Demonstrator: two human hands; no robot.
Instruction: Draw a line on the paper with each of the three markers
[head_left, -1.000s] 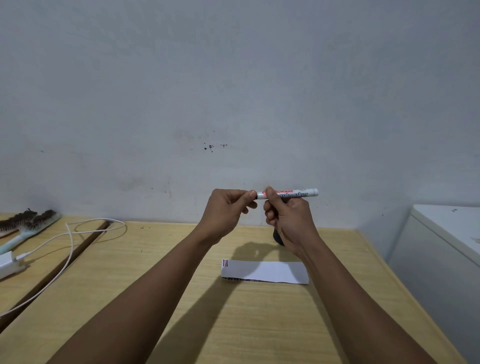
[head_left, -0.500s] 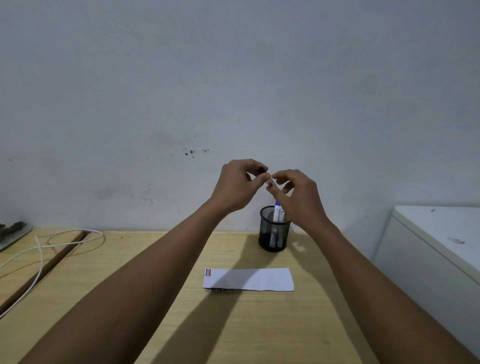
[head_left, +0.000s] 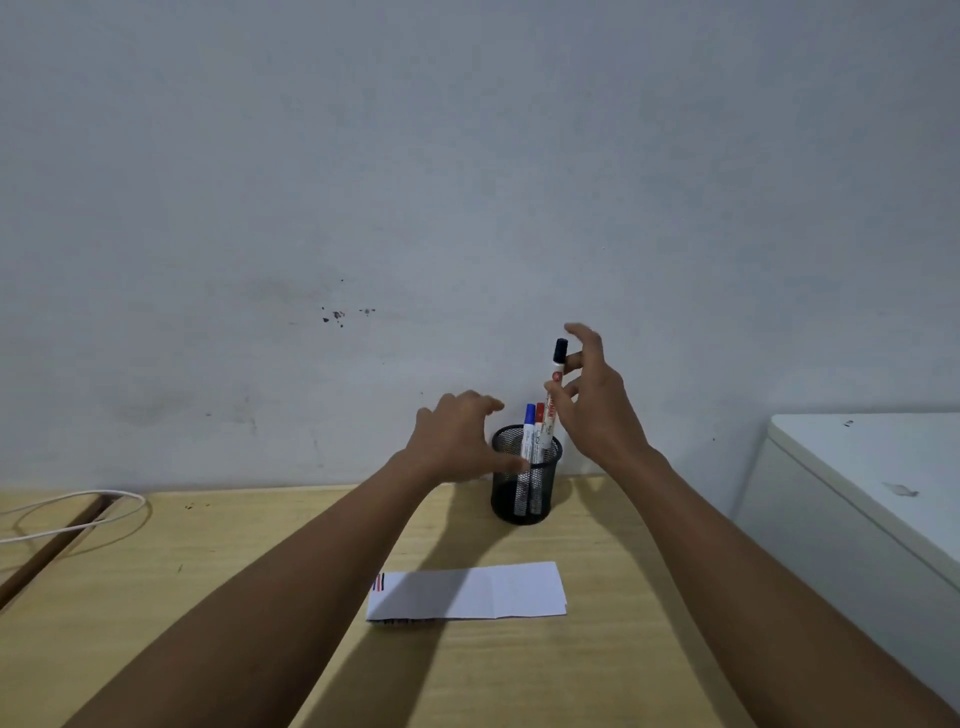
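Observation:
My right hand (head_left: 597, 410) holds a white marker with a black cap (head_left: 556, 379) upright, its lower end at the rim of the black mesh cup (head_left: 525, 493). A blue-capped marker (head_left: 529, 421) and a red-capped marker (head_left: 540, 415) stand inside the cup. My left hand (head_left: 457, 441) hovers just left of the cup with fingers spread and nothing in it. A folded white paper (head_left: 493, 592) lies on the wooden table (head_left: 208, 597) nearer to me; short red, blue and black lines mark its left end.
A white cable (head_left: 78, 512) loops at the table's far left beside a dark gap. A white cabinet (head_left: 857, 493) stands to the right of the table. A pale wall rises close behind the cup.
The black cap is back on the marker. My right hand turned the marker upright and brought it down to the cup. My left hand let go and opened beside the cup.

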